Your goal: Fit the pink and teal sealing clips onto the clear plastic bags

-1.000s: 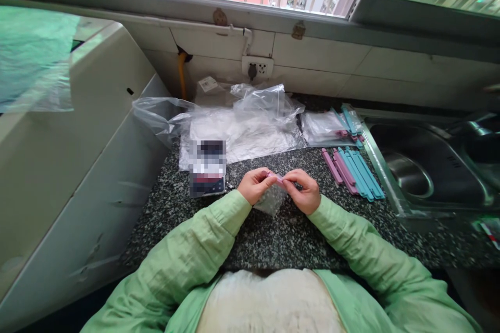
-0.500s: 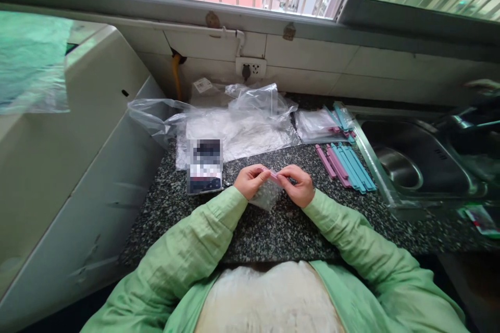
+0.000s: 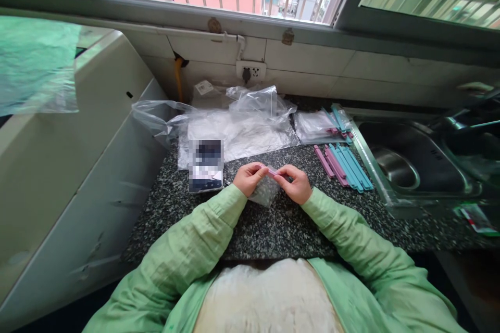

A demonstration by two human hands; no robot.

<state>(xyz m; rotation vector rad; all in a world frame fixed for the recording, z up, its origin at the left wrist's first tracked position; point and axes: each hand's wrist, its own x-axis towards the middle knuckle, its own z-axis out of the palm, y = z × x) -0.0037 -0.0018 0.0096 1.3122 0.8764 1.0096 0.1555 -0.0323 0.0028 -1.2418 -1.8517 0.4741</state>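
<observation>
Over the counter, my left hand (image 3: 248, 178) and my right hand (image 3: 296, 184) pinch a pink bag clip (image 3: 271, 170) from its two sides. Both hands' fingers are closed, and they cover the clip's ends. A small clear plastic bag (image 3: 265, 192) hangs below the clip between the hands; whether the clip is locked on it I cannot tell. To the right lie loose pink bag clips (image 3: 324, 161) and several blue bag clips (image 3: 353, 166), side by side. Behind them, a clear pack (image 3: 312, 125) has more blue and pink clips on it.
Large clear plastic bags (image 3: 242, 130) cover the back of the speckled counter (image 3: 281, 234). A blurred-out phone-like item (image 3: 206, 179) lies left of my hands. A metal sink (image 3: 406, 151) is on the right, a pale appliance side (image 3: 97, 166) on the left, a wall socket (image 3: 251, 71) behind.
The view has shifted slightly. My hands keep their pinch on the pink bag clip, with only a small change of the right fingers.
</observation>
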